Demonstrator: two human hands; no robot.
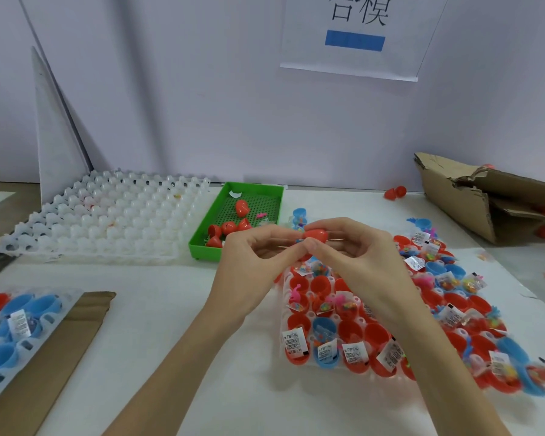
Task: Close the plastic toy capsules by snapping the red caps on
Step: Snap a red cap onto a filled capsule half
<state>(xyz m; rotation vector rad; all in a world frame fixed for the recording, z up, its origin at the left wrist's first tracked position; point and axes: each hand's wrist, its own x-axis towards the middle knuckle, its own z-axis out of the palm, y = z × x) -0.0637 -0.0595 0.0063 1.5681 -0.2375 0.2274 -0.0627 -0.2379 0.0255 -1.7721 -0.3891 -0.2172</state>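
Observation:
A red capsule (pixel 315 235) is pinched between both hands above the table's middle. My left hand (pixel 252 265) grips it from the left and my right hand (pixel 356 256) from the right, thumbs touching under it. A bit of colour shows at the seam between the fingers. Below the hands a clear tray (pixel 283 309) holds several open red and blue capsule halves with small toys and paper labels. A green tray (pixel 202 237) behind the hands holds several loose red caps (pixel 228 228).
A stack of white empty capsule trays (pixel 107 218) stands at the back left. A tray of blue halves (pixel 10 328) lies on brown cardboard at the near left. A torn cardboard box (pixel 485 196) sits at the back right, two red caps (pixel 395 192) beside it.

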